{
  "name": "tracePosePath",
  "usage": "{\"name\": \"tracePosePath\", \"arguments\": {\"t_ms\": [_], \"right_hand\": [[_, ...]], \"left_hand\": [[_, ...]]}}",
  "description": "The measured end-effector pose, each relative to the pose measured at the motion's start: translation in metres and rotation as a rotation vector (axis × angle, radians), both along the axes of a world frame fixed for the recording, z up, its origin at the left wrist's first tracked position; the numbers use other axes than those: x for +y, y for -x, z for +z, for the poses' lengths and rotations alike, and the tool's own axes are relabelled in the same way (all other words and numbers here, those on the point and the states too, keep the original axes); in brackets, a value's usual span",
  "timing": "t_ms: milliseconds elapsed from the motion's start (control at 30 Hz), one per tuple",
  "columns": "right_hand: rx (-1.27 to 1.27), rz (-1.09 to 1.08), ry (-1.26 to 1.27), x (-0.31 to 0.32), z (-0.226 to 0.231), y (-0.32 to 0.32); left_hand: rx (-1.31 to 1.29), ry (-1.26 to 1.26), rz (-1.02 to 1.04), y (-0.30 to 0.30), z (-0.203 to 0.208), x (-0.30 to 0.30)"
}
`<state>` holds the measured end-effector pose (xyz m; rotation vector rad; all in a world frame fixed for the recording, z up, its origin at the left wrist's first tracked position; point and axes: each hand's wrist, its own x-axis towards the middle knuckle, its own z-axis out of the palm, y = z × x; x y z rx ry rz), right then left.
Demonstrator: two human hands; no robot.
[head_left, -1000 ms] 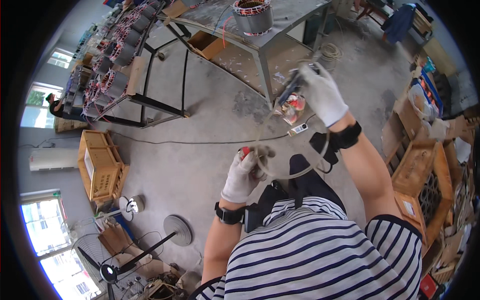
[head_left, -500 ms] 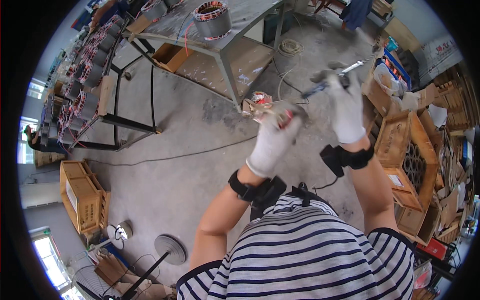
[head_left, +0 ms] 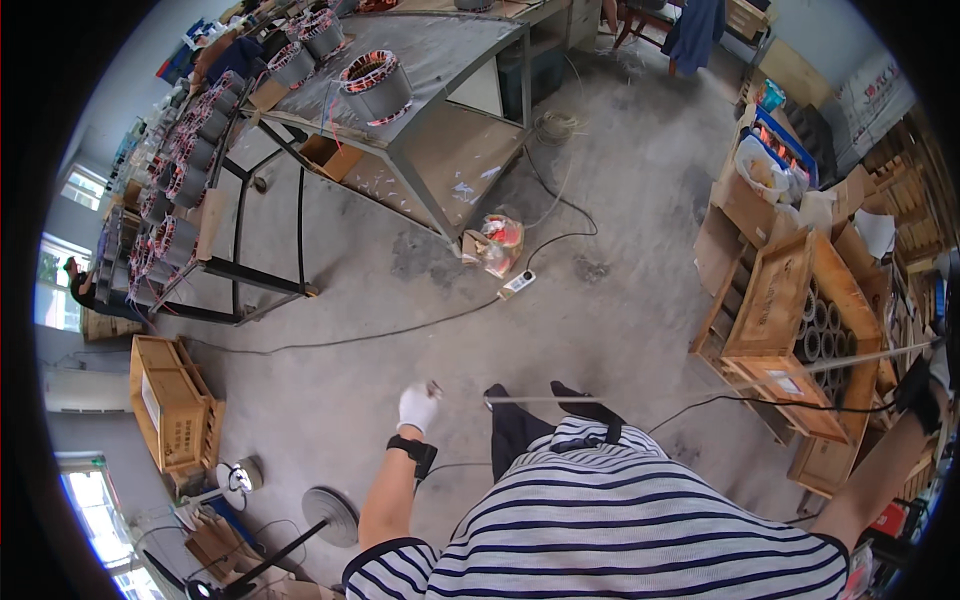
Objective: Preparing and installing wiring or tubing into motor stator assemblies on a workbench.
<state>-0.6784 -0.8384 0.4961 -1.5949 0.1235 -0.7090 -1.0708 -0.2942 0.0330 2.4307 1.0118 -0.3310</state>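
A pale thin cord (head_left: 560, 399) stretches in a nearly straight line across my front, from one hand to the other. Its left end meets my left hand (head_left: 418, 408), white-gloved and low over the floor, with the fingertips pinched together on it. Far out at the right rim is my right hand (head_left: 939, 372), also gloved, with the arm reaching wide; the cord runs up to it, though its fingers are partly cut off by the edge of the picture. Each wrist wears a black strap, and a black cable (head_left: 740, 398) leads to the right one.
Ring-shaped motor stators with wound coils, one of them a grey stator (head_left: 376, 88), stand on the metal table (head_left: 440, 60) and the left rack. A power strip (head_left: 517, 284) and a plastic bag (head_left: 500, 240) lie on the floor. A wooden crate (head_left: 775, 290) of metal cylinders stands right.
My hands, close together before with a dark tool in the right one, are now far apart. The left has come down and left, the right far right; the cord now spans between them.
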Motion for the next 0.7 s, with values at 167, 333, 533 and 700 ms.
{"name": "tracePosePath", "arguments": {"t_ms": [167,333,533,700], "right_hand": [[0.41,0.553,0.417,-0.009,-0.199,-0.074],[0.907,1.297,-0.185,0.129,-0.245,0.026],[0.819,1.279,-0.531,0.068,-0.222,0.083],[0.593,0.917,-0.308,-0.04,-0.176,0.132]], "left_hand": [[-0.818,0.156,0.174,-0.136,0.117,-0.1],[-0.988,0.225,-0.619,-0.239,0.223,-0.272],[-0.86,0.463,-1.101,-0.212,0.247,-0.374],[-1.22,0.521,-0.984,-0.162,0.258,-0.399]]}}
